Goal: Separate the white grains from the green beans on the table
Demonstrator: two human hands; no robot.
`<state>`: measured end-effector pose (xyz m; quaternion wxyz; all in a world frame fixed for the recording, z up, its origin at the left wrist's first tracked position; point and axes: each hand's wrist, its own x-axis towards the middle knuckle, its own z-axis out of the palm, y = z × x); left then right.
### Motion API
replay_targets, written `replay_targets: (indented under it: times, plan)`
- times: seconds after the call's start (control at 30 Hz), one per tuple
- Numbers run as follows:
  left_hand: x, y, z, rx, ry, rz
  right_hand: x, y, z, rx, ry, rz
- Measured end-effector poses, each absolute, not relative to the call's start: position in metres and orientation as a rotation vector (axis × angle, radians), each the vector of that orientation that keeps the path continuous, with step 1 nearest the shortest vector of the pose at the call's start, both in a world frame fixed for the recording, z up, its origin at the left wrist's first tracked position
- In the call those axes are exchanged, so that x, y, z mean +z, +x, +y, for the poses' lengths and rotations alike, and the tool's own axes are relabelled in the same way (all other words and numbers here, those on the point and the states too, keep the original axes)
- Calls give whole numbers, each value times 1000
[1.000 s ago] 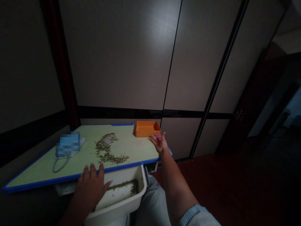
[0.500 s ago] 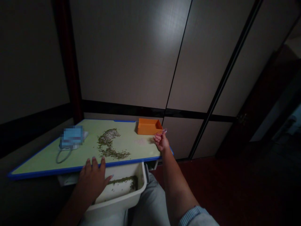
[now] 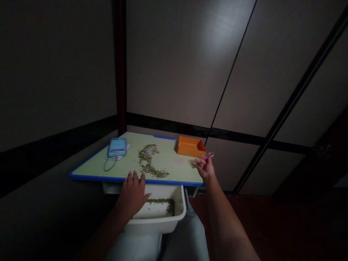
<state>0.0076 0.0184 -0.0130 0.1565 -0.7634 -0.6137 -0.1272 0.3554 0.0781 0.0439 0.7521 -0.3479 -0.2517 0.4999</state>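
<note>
My left hand lies flat, fingers spread, over the white tub on my lap, fingertips touching the blue front edge of the pale green board. A trail of small green-brown grains is scattered on the board, and more lie inside the tub. My right hand is raised at the board's right front corner, fingers curled in a pinch, just in front of the orange tray. What it pinches is too small to name.
A blurred blue object with a looped white cable lies at the board's left rear. Grey wall panels with dark strips stand behind. Dark reddish floor lies to the right. The room is dim.
The view has swung, so the board now sits further right and looks smaller. My right hand's fingers have curled from open into a pinch. My left hand stays on the tub.
</note>
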Motion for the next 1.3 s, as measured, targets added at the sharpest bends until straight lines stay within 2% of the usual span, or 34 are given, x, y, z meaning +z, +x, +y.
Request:
replay_targets:
  times: [0.13, 0.47, 0.67, 0.87, 1.07, 1.3]
  plan:
    - [-9, 9, 16, -365, -2188, -1775, 43, 353, 75, 1097, -805, -507]
    - [-10, 6, 16, -344, -2191, -1770, 33, 336, 65, 817, -1038, -927]
    - [-28, -1, 24, -412, -2161, -1727, 30, 334, 63, 740, -1003, -995]
    - [-58, -8, 29, -584, -2091, -1604, 50, 334, 86, 838, -956, -1115]
    - [-58, -14, 23, -506, -2099, -1561, 79, 321, 127, 794, -953, -1464]
    - [-54, -17, 23, -519, -2103, -1502, 59, 324, 134, 662, -1066, -1342]
